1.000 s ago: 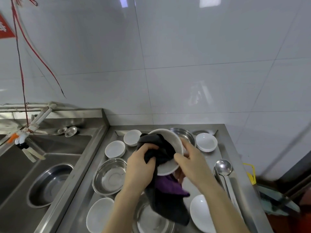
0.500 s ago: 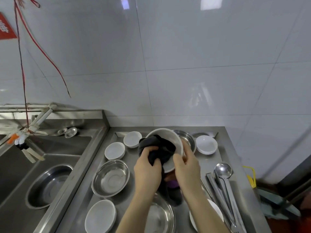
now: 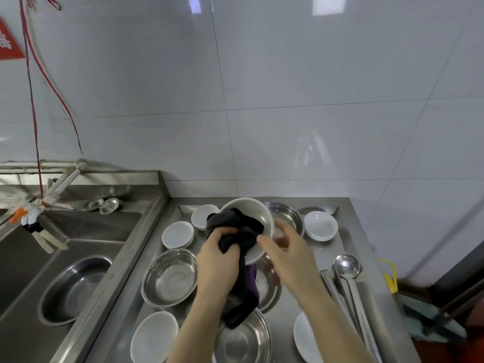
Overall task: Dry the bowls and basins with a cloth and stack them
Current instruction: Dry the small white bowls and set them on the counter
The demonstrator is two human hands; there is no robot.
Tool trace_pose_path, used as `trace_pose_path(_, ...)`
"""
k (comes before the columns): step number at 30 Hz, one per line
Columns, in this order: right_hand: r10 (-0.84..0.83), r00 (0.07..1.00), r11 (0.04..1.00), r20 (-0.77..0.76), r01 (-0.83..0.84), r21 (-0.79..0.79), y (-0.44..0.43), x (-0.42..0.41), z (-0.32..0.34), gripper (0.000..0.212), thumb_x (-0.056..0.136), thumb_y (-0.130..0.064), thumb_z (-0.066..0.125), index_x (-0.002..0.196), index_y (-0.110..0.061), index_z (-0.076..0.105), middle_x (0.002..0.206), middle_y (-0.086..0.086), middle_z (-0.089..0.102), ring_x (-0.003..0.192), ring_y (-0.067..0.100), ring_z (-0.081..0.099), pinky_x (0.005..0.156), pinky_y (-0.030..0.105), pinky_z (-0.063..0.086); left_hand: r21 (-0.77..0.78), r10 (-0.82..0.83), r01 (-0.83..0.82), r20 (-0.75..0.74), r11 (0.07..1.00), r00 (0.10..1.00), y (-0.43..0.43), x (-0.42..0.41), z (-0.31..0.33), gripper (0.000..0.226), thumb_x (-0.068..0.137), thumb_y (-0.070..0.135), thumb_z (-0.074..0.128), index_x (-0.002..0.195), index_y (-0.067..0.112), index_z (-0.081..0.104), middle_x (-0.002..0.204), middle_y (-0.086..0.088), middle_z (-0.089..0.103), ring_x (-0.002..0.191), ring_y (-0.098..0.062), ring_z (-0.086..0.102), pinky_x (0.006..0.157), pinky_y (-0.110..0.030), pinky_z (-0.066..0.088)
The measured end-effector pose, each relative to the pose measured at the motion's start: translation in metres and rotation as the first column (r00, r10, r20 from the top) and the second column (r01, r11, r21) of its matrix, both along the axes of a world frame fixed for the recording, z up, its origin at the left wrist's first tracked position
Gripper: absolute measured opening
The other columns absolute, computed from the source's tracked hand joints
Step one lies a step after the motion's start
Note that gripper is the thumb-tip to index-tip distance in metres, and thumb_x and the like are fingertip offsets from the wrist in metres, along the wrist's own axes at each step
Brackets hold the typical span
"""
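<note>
**White bowl [image 3: 255, 210] held over a crowded steel counter [image 3: 348, 247]**

The counter is brushed stainless steel with a raised lip, set into a corner of glossy white wall tiles [image 3: 288, 100] that reflect the ceiling lights. To its left a deep steel sink [image 3: 78, 231] sits lower, with a round steel basin [image 3: 73, 286] resting in it and a white pipe tap [image 3: 62, 184] angled over the far edge. Red cords [image 3: 34, 100] hang down the wall above the tap.

Shallow white dishes lie scattered on the counter: two at the back left [image 3: 178, 234], one at the back right [image 3: 320, 225], and one at the near left [image 3: 154, 336]. Polished steel basins sit among them, one left of the hands [image 3: 170, 277], one behind the raised bowl [image 3: 286, 218] and one at the near edge [image 3: 243, 339]. A long steel ladle [image 3: 347, 265] lies along the right side, its cup towards the wall.

Above the middle of all this, the white bowl is tilted on edge, clear of the counter, its mouth turned left. The right hand [image 3: 290, 255] grips it at the lower right rim, though blur softens the fingers. The left hand [image 3: 218, 260] is clenched round a dark cloth [image 3: 235, 229] stuffed into the bowl, whose loose tail hangs down over the near basin
</note>
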State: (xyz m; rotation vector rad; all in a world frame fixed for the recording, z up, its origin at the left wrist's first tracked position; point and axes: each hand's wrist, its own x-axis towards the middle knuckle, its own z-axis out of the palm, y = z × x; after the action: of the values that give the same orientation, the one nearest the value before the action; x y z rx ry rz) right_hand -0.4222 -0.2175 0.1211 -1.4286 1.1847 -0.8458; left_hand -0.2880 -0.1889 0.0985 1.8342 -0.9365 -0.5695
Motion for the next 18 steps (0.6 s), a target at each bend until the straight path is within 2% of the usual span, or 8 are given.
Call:
trace_pose_path(3, -0.073, 0.997, 0.992, -0.008, 0.072, -0.100, 0.017, 0.016, -0.014, 0.046, 0.088, -0.017, 0.060, 0.124, -0.043, 0.049, 0.067, -0.016, 0.063, 0.065, 0.001, 0.061, 0.058, 0.011, 0.047, 0.014, 0.000, 0.000, -0.058, 1.000, 0.998, 0.001, -0.003, -0.001, 0.034, 0.082, 0.011, 0.058, 0.099, 0.039, 0.064, 0.092, 0.019, 0.066, 0.091, -0.004, 0.061, 0.082, -0.030, 0.050)
trace_pose_path(4, -0.095, 0.995, 0.990, -0.020, 0.092, -0.112, 0.016, 0.017, -0.015, 0.048, 0.089, -0.013, 0.057, 0.125, -0.042, 0.047, 0.066, -0.016, 0.061, 0.068, 0.000, 0.059, 0.060, 0.010, 0.045, 0.020, -0.023, 0.024, -0.037, 1.000, 0.999, 0.002, -0.004, -0.002, 0.034, 0.082, 0.010, 0.058, 0.101, 0.038, 0.064, 0.092, 0.019, 0.066, 0.090, -0.001, 0.060, 0.081, -0.028, 0.050)
trace_pose_path(6, -0.083, 0.995, 0.992, -0.061, 0.076, -0.098, 0.008, 0.013, -0.014, 0.046, 0.089, -0.009, 0.054, 0.127, -0.036, 0.050, 0.078, -0.015, 0.062, 0.076, 0.003, 0.059, 0.066, 0.012, 0.042, 0.017, -0.086, 0.085, 0.039, 0.996, 0.996, 0.002, 0.000, -0.003, 0.035, 0.083, 0.007, 0.057, 0.102, 0.036, 0.064, 0.091, 0.021, 0.065, 0.088, 0.007, 0.057, 0.075, -0.012, 0.045)
trace_pose_path(8, -0.005, 0.993, 0.998, -0.114, -0.001, -0.058, -0.005, 0.003, -0.010, 0.044, 0.088, -0.007, 0.052, 0.125, -0.030, 0.054, 0.087, -0.011, 0.064, 0.079, 0.007, 0.061, 0.070, 0.020, 0.046, 0.036, -0.165, 0.162, 0.133, 0.986, 0.977, 0.000, 0.007, -0.004, 0.037, 0.082, 0.003, 0.057, 0.101, 0.035, 0.065, 0.091, 0.023, 0.064, 0.086, 0.011, 0.055, 0.071, -0.002, 0.040)
trace_pose_path(11, 0.176, 0.971, 0.984, -0.162, -0.169, 0.053, -0.022, -0.014, 0.003, 0.040, 0.086, -0.002, 0.046, 0.112, -0.031, 0.057, 0.065, -0.002, 0.065, 0.049, 0.019, 0.062, 0.047, 0.029, 0.049, 0.088, -0.303, 0.290, 0.243, 0.953, 0.921, -0.007, 0.017, -0.007, 0.041, 0.078, 0.001, 0.057, 0.098, 0.035, 0.067, 0.096, 0.016, 0.067, 0.091, 0.000, 0.059, 0.075, -0.002, 0.039)
trace_pose_path(13, 0.207, 0.962, 0.978, -0.180, -0.200, 0.058, -0.030, -0.021, 0.010, 0.041, 0.083, -0.001, 0.045, 0.108, -0.030, 0.059, 0.057, -0.002, 0.064, 0.045, 0.024, 0.060, 0.043, 0.030, 0.048, 0.092, -0.339, 0.326, 0.265, 0.941, 0.903, -0.010, 0.016, -0.007, 0.042, 0.078, 0.001, 0.057, 0.098, 0.036, 0.067, 0.098, 0.014, 0.067, 0.094, -0.003, 0.059, 0.076, -0.002, 0.038)
trace_pose_path(16, 0.083, 0.990, 0.996, -0.116, -0.085, -0.016, -0.031, -0.014, 0.011, 0.043, 0.085, -0.005, 0.043, 0.103, -0.039, 0.063, 0.074, 0.003, 0.068, 0.056, 0.024, 0.064, 0.054, 0.039, 0.055, 0.006, -0.225, 0.228, 0.197, 0.974, 0.954, -0.012, 0.006, -0.005, 0.038, 0.081, 0.002, 0.056, 0.100, 0.032, 0.067, 0.097, 0.016, 0.067, 0.094, -0.004, 0.059, 0.075, -0.003, 0.038)
trace_pose_path(18, -0.063, 0.997, 0.995, -0.041, 0.060, -0.085, -0.026, -0.002, 0.002, 0.042, 0.086, -0.008, 0.043, 0.099, -0.043, 0.063, 0.085, 0.001, 0.068, 0.073, 0.021, 0.065, 0.072, 0.047, 0.058, -0.036, -0.099, 0.104, 0.128, 0.994, 0.987, -0.012, -0.006, -0.003, 0.036, 0.084, 0.005, 0.054, 0.105, 0.032, 0.066, 0.100, 0.013, 0.066, 0.094, -0.005, 0.058, 0.072, -0.006, 0.037)
